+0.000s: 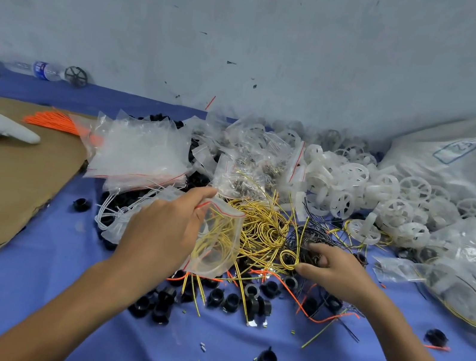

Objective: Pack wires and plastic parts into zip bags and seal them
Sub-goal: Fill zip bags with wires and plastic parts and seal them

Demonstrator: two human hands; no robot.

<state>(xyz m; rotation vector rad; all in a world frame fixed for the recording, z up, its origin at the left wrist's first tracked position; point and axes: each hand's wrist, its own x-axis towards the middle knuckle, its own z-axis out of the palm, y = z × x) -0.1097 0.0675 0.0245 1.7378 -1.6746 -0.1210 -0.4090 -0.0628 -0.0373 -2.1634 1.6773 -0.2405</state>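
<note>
Beside heaped white wheels (pixel 370 190), left hand (pixel 162 230) pinches a zip bag (pixel 218 241), right hand (pixel 331 271) pinches yellow wire (pixel 287 256).

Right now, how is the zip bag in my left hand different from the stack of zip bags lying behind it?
The zip bag in your left hand holds yellow wires; the stack of zip bags looks empty. The held bag is lifted and puffed out, while the stacked ones lie flat, piled together. Both are clear plastic with a red zip strip.
</note>
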